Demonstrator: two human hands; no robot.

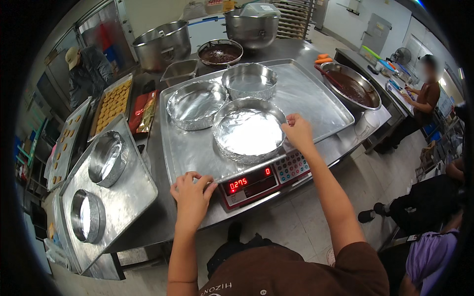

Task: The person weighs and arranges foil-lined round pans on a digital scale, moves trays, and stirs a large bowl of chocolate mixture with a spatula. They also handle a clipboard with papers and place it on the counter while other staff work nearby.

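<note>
Three round metal cake rings with foil bottoms stand together on a large metal sheet tray, which rests over a digital scale with a lit red display. My right hand pinches the rim of the front foil-lined ring at its right side. Behind that one are the left foil-lined ring and the back foil-lined ring. At the tray's front left corner, my left hand touches the edge with spread, bent fingers; whether it grips the edge I cannot tell.
A second tray with two rings lies left, near a tray of cookies and a red-and-gold packet. A bowl of brown batter stands right, another bowl behind, beside large mixing bowls. Other people stand left and right.
</note>
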